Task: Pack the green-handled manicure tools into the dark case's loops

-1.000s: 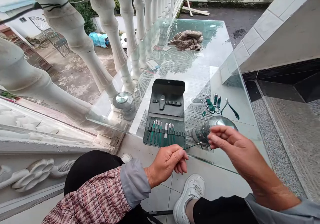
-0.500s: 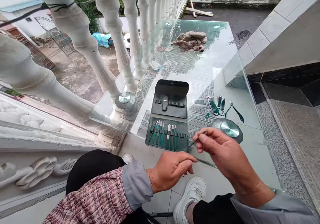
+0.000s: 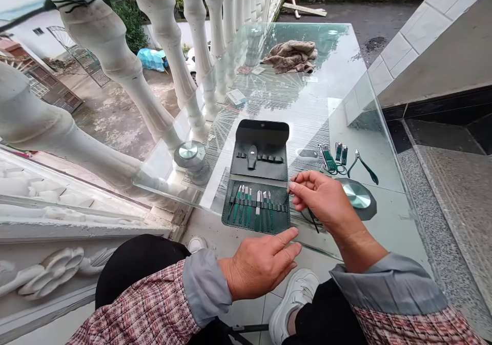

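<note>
A dark green manicure case (image 3: 259,169) lies unfolded on the glass table (image 3: 265,104). Several slim green-handled manicure tools (image 3: 257,209) stand in the elastic loops of its lower flap. Just right of that flap, my right hand (image 3: 321,199) pinches a thin manicure tool (image 3: 288,194), mostly hidden by the fingers. My left hand (image 3: 265,263) is open, palm down, with fingers stretched toward the case's lower right corner; whether they touch it I cannot tell. Nail clippers (image 3: 328,159) and cuticle nippers (image 3: 362,166) lie beyond my right hand.
A crumpled brown cloth (image 3: 290,56) lies at the table's far end, and a small white-and-blue box (image 3: 236,98) sits left of centre. White balusters (image 3: 161,37) line the left side. A tiled wall (image 3: 415,37) rises at the right.
My right hand has moved left and turned, bringing the thin tool to the case's right edge. My left hand's fingers have spread apart. The view has shifted slightly.
</note>
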Demonstrator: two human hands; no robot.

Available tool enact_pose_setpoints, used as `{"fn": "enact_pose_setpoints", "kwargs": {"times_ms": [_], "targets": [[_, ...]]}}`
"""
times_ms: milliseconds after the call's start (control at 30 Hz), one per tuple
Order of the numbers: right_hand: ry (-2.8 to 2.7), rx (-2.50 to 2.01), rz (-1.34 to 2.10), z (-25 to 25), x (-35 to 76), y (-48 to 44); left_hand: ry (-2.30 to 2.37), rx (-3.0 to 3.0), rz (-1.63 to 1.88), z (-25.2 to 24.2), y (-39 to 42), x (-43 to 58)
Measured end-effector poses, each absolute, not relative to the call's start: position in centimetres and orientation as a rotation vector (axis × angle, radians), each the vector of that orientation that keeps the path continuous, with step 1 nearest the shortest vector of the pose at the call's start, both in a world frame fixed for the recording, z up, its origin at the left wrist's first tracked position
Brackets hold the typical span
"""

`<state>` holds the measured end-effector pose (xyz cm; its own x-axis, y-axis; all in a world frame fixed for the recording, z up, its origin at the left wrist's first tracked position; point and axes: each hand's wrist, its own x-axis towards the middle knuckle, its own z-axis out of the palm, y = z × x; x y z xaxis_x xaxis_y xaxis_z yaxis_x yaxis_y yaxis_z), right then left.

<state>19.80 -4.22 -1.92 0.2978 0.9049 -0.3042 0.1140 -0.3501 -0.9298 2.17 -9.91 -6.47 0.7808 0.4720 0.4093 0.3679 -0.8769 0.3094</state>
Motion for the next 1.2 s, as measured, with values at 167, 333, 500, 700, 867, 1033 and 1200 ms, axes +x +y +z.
{"fn": "enact_pose_setpoints", "kwargs": {"times_ms": [167, 333, 500, 700, 867, 1033, 1200], "targets": [[-0.944, -1.734, 1.199, -1.6, 19.7, -3.7, 0.650, 2.762, 0.738, -6.4, -9.8, 2.2], [-1.001, -1.843, 1.219, -1.5, 19.3, -2.9, 0.622, 2.746, 0.818, -6.8, -9.5, 2.1], [-1.295, -2.025, 1.047, -2.1, 19.2, -2.5, 0.609, 2.723, 0.859, -7.2, -9.2, 2.0], [-1.560, -2.127, 0.834, -2.2, 19.3, -2.8, 0.588, 2.721, 0.889, -7.1, -9.1, 2.0], [-1.684, -2.186, 0.782, -1.9, 19.6, -2.9, 0.579, 2.744, 0.789, -7.3, -9.0, 1.9], [-1.895, -2.303, 0.573, -1.2, 19.1, -2.7, 0.570, 2.732, 0.806, -7.5, -8.9, 1.8], [-2.035, -2.387, 0.449, -0.7, 18.4, -2.7, 0.534, 2.715, 0.804, -7.7, -8.8, 1.7]]}}
